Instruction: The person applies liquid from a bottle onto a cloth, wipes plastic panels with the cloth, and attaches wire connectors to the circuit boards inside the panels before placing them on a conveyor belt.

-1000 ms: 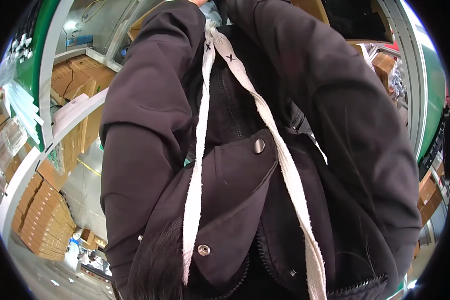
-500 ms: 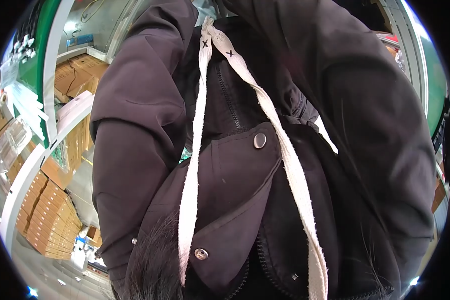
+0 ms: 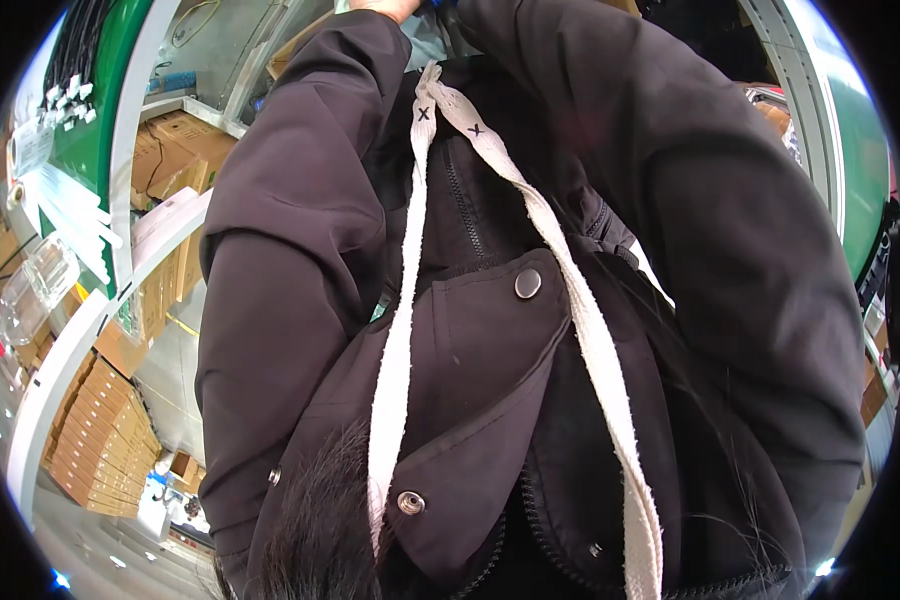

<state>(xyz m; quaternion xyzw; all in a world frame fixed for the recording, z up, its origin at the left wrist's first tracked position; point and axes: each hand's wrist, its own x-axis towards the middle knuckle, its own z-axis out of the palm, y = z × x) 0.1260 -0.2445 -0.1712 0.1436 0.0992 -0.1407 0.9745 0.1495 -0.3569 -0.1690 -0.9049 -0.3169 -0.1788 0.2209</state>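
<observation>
My left hand [image 3: 385, 8] shows only as a small strip of its back at the top edge, past the cuff of the dark left sleeve [image 3: 290, 190]. Its fingers lie outside the picture, so what it holds or touches is hidden. The dark right sleeve [image 3: 690, 150] reaches to the top edge, and my right hand is out of view beyond it. A pale grey-green surface [image 3: 428, 42] shows between the two cuffs, too little of it to name. A white drawstring [image 3: 400, 330] hangs down the front of my dark jacket [image 3: 490, 340].
On the left are a white curved frame edge [image 3: 55, 380], cardboard boxes [image 3: 100, 440], a clear plastic container [image 3: 40, 285], white tubes [image 3: 70, 220] and black cables with white connectors [image 3: 70, 60]. A grey metal post [image 3: 805, 90] and a green surface [image 3: 865, 170] stand at right.
The view has shifted slightly, and the scene sits lower and further right. Part of my left hand has come into view at the top edge.
</observation>
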